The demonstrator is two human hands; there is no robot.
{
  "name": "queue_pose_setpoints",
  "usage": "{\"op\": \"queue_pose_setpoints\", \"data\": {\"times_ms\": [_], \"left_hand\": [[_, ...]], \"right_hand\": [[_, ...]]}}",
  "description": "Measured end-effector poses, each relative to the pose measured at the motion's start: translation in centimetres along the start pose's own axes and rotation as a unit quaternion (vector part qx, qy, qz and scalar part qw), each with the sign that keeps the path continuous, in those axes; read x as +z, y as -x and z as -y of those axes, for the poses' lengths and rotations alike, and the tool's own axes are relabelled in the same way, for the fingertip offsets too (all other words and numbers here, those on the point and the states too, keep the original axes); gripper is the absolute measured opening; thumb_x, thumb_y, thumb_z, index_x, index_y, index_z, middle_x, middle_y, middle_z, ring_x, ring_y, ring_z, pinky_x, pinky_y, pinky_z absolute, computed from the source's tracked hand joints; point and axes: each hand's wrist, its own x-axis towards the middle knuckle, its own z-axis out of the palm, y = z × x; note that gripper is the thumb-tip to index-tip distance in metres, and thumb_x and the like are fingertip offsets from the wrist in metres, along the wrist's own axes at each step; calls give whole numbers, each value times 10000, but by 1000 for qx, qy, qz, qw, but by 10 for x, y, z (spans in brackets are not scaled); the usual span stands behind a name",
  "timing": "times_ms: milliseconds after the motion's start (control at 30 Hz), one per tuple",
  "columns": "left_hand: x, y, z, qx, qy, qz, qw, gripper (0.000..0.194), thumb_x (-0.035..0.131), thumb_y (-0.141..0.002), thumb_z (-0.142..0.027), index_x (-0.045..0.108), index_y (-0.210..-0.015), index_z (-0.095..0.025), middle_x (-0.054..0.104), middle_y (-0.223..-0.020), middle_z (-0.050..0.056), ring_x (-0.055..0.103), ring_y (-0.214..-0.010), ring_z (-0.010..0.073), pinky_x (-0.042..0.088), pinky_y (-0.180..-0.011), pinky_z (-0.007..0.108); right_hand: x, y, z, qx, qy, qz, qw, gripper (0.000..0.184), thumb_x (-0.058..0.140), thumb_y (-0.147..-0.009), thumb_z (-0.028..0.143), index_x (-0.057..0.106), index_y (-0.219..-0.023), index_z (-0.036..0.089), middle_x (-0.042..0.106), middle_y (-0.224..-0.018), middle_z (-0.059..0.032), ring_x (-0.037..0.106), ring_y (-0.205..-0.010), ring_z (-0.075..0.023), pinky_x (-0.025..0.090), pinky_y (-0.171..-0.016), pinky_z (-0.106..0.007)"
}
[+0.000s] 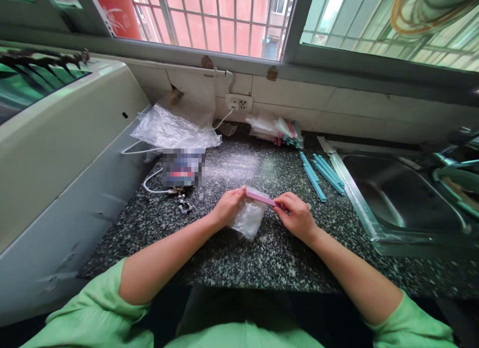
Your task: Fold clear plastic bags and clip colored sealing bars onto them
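Note:
A small clear plastic bag (249, 218) hangs from my left hand (229, 206), its top edge pinched between the fingers. Across that edge lies a pink sealing clip strip (258, 196). My right hand (295, 216) has its thumb and fingertips closed on the strip's right end. Whether the strip is fully around the bag's edge I cannot tell. Loose blue clip strips (328, 173) lie in two groups on the counter, to the right beyond my right hand. Against the wall sits a pile of clear bags with pink and blue strips (279, 131).
The speckled stone counter (224, 268) ends at a steel sink (392, 193) on the right. A phone-like blurred item (183, 166) with a white cable and beaded chain (184, 204) lies left. Crumpled plastic (172, 126) lies behind it, beside a gas stove (67, 138).

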Motion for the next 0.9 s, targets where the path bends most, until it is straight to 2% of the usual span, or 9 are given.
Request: {"op": "queue_pose_setpoints", "data": {"times_ms": [200,367,533,900], "left_hand": [[2,-2,3,6,39,-22,999,445,692,-539,-565,612,-619,-135,576,-536,-3,454,-490,104,336,-500,222],[4,-2,3,0,57,-38,998,368,657,-621,-501,604,-633,-137,575,-544,0,475,-506,111,358,-513,226],[5,1,2,13,62,-53,997,350,669,-623,-478,601,-625,-135,577,-547,-4,467,-505,102,360,-517,219],[7,4,1,-14,109,-49,993,389,730,-544,-480,613,-635,-120,593,-537,6,496,-501,116,378,-540,233]], "right_hand": [[2,-2,-2,22,-4,-12,1000,51,572,-786,153,608,-809,182,548,-711,-14,513,-577,-110,442,-523,-229],[5,-4,-4,34,-6,-20,999,43,588,-781,175,623,-802,188,527,-680,2,472,-533,-96,425,-506,-226],[5,-5,-6,14,-8,-37,999,48,588,-793,185,630,-813,194,522,-670,9,469,-519,-89,425,-499,-224],[0,-5,-6,-20,-13,-51,998,61,591,-788,167,631,-821,199,524,-663,9,504,-552,-98,439,-510,-221]]}}
